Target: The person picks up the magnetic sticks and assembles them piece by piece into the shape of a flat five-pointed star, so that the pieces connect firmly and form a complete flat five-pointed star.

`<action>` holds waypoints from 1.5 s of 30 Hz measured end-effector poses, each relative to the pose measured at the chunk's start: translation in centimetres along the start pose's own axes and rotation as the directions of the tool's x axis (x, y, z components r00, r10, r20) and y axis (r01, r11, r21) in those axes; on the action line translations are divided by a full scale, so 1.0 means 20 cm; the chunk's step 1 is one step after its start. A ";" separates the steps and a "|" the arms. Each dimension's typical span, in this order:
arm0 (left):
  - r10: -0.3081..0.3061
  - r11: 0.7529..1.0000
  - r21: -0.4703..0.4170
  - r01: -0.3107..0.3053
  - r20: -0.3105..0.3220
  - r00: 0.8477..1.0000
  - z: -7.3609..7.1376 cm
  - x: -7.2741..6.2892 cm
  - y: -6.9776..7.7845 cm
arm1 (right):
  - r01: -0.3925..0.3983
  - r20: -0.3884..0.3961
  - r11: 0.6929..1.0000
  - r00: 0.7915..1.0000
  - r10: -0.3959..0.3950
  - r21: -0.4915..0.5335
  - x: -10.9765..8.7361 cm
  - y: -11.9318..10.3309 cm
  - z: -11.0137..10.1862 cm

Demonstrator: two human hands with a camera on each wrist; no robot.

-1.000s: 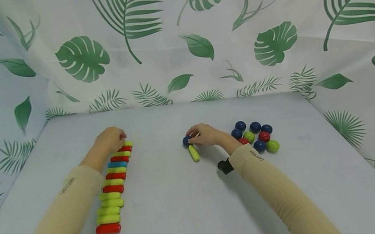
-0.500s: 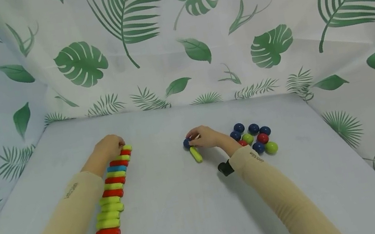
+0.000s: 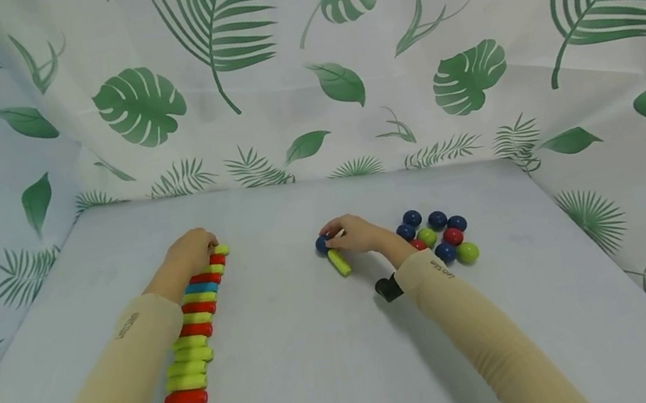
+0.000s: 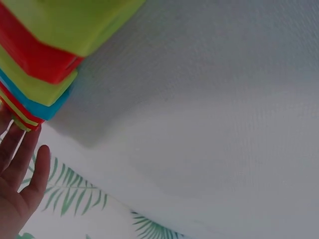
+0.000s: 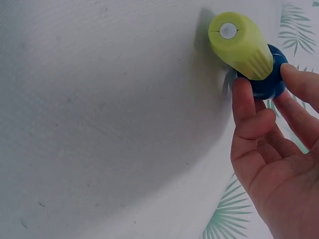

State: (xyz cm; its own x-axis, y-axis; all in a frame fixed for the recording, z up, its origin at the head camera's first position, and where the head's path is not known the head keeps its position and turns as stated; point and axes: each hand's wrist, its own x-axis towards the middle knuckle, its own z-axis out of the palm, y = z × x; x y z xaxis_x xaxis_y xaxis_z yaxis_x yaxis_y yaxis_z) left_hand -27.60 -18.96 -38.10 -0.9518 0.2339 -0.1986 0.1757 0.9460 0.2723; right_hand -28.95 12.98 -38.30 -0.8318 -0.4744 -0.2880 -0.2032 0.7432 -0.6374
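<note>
On the right of the middle, my right hand (image 3: 353,233) pinches a dark blue ball (image 5: 271,79) between thumb and fingers. A yellow-green magnetic rod (image 5: 239,42) joins the ball and points back towards me, its round metal end showing in the right wrist view. My left hand (image 3: 190,251) is at the far end of a row of red, yellow-green and blue rods (image 3: 195,329) lying side by side. In the left wrist view its fairly straight fingers touch the far end of the row; the thumb is not plainly seen.
Several blue, red and green balls (image 3: 438,219) lie in a loose cluster right of my right hand. A black wrist camera (image 3: 387,288) hangs below the right sleeve. White cloth with green leaves (image 3: 341,83) walls in the white table (image 3: 302,378) at the back and sides.
My left hand has come slightly nearer, against the row's far end. The near end of the rod on the blue ball has swung slightly right; the right hand keeps its pinch.
</note>
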 end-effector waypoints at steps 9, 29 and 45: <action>0.050 0.999 0.011 -0.049 -0.072 0.996 -0.02 0.01 0.05 | -0.002 -0.002 1.000 1.000 0.002 0.018 -0.01 -0.01 0.00; 0.248 0.968 -0.041 -0.249 -0.027 0.968 0.06 0.04 0.36 | -0.020 -0.005 0.998 1.000 0.021 0.059 0.01 -0.02 0.00; 0.250 0.967 -0.050 -0.248 0.020 0.968 0.13 0.12 0.55 | -0.008 -0.005 0.998 1.000 0.008 0.056 0.03 0.00 0.01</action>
State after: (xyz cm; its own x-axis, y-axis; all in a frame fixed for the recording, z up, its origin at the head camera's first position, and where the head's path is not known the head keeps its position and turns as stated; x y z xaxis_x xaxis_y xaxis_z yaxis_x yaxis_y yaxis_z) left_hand -27.22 -7.44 -38.02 -0.8725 0.4671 -0.1434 0.3937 0.8458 0.3601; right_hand -29.34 12.53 -38.65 -0.8362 -0.4658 -0.2894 -0.1672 0.7192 -0.6744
